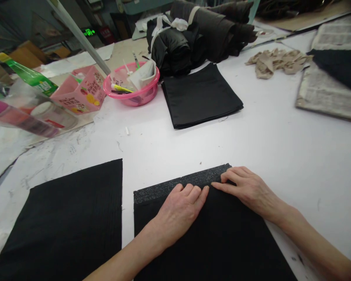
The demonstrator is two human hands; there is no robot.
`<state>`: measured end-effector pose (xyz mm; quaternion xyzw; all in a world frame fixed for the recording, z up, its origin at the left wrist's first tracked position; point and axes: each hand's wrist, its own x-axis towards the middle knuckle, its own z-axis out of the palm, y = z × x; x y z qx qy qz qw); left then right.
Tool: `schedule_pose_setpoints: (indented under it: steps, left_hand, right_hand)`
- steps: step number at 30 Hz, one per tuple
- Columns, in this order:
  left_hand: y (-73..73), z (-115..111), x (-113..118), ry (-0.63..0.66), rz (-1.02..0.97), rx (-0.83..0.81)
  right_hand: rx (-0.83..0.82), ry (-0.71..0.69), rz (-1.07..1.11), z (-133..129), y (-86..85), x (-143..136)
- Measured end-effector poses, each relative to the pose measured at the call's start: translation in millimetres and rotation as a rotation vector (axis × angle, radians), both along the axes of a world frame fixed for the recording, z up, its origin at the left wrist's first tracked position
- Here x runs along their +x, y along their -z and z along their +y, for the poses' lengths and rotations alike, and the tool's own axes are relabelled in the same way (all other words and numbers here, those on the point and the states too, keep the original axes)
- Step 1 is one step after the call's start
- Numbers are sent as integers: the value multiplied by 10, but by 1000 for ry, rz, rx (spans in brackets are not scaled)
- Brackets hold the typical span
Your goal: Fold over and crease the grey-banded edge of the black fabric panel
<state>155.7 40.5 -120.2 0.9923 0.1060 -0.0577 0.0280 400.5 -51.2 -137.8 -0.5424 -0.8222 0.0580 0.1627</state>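
A black cloth piece [216,238] lies flat on the white table [269,148] in front of me. Along its far edge runs a speckled dark grey strip [163,189]. My left hand [184,205] rests on the cloth at the strip's near edge, fingers curled and pressed together; whatever lies under them is hidden. My right hand [245,189] is at the strip's right end, thumb and index finger pinching its folded edge, the thumb tip close to my left hand. To the left lies another black cloth stack [76,222], touched by neither hand.
Farther back are a black cloth stack [203,95], tied dark bundles [175,47] and a pink basket [137,95] of small tools. A pink box [82,91] and bottles stand left; beige scraps [277,62] and a grey padded board [327,93] lie right.
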Motion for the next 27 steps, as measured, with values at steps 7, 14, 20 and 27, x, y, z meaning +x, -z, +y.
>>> schedule_pose_setpoints:
  steps: [7,14,20,27]
  left_hand:
    - [2,-2,83,17,-8,0]
    - [11,-2,135,20,-38,-9]
    - [4,-14,205,30,-51,-1]
    - [-11,-23,296,32,-84,-10]
  right_hand:
    - [0,33,13,-71,-26,153]
    - [4,31,20,-72,1,178]
    - [21,30,5,-87,-20,196]
    - [-11,48,-29,-126,-89,221]
